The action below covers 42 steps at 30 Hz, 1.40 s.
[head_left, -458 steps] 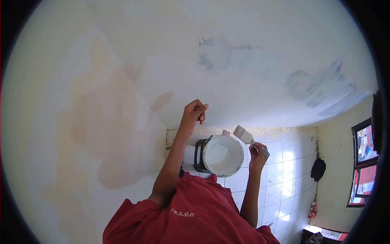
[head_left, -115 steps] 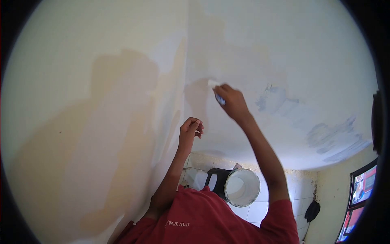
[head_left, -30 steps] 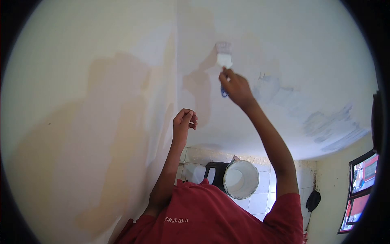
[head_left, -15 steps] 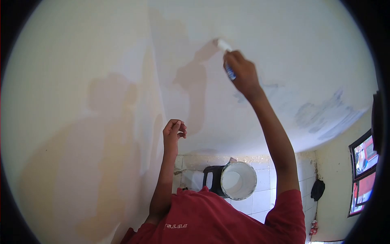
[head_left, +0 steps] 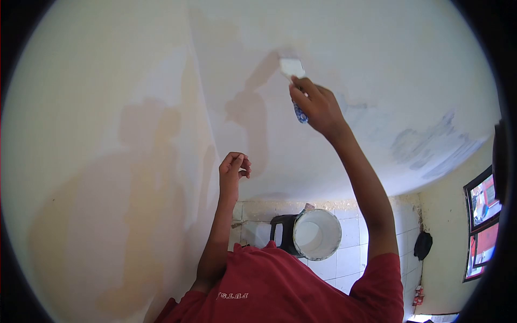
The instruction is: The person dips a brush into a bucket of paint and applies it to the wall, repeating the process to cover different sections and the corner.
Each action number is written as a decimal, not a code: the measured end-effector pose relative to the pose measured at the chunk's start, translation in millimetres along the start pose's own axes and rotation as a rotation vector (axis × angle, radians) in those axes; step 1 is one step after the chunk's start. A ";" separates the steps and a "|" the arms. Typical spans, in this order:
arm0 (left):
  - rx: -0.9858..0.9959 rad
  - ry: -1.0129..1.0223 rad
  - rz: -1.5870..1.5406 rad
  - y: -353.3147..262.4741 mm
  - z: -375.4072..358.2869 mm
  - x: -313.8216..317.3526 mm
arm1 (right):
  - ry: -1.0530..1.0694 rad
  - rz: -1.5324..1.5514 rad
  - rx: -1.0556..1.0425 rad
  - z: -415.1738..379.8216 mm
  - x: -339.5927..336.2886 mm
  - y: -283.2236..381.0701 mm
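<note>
One brush point(head_left: 292, 68) gripped in right hand point(head_left: 318, 107) at 12 o'clock on wall point(head_left: 377, 64); left hand point(head_left: 234, 164) curled, holding nothing; one bucket point(head_left: 318, 234) at 6.

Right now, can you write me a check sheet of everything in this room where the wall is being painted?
Surface: wall, patchy, with white and tan areas.
Job's things: brush, bristles on the wall; white bucket below on a dark stool.
Clutter: dark thing by the far wall, too small to tell.
Grippers: right hand grips the brush; left hand curled, holding nothing, near the wall.
Cables: nothing seen.
Surroundings: white tiled floor, window at right.
</note>
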<state>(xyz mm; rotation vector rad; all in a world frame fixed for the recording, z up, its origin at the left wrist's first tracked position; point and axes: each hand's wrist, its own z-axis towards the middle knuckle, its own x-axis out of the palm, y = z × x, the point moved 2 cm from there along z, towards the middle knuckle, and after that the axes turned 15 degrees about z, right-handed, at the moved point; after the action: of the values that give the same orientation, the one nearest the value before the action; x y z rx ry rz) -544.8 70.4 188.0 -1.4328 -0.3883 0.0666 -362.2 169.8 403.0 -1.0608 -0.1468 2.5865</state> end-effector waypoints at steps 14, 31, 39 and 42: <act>-0.001 0.000 0.041 0.8 0.5 0.4 | 0.085 0.026 -0.129 27.1 18.3 -4.2; 0.010 -0.006 -0.003 -5.3 -1.7 1.9 | -0.012 0.043 0.215 -42.1 7.4 -34.9; 0.016 -0.069 0.028 -2.5 -5.0 4.6 | -0.068 0.274 0.353 -27.3 -31.0 -60.1; 0.020 -0.061 0.034 1.6 -3.0 3.7 | -0.087 0.153 0.260 22.6 -48.1 -76.1</act>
<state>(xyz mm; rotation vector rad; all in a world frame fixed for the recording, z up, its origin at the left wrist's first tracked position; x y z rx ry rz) -540.1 68.8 187.0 -1.4197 -0.4121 0.1412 -325.5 225.0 467.9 -0.8967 0.2530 2.6947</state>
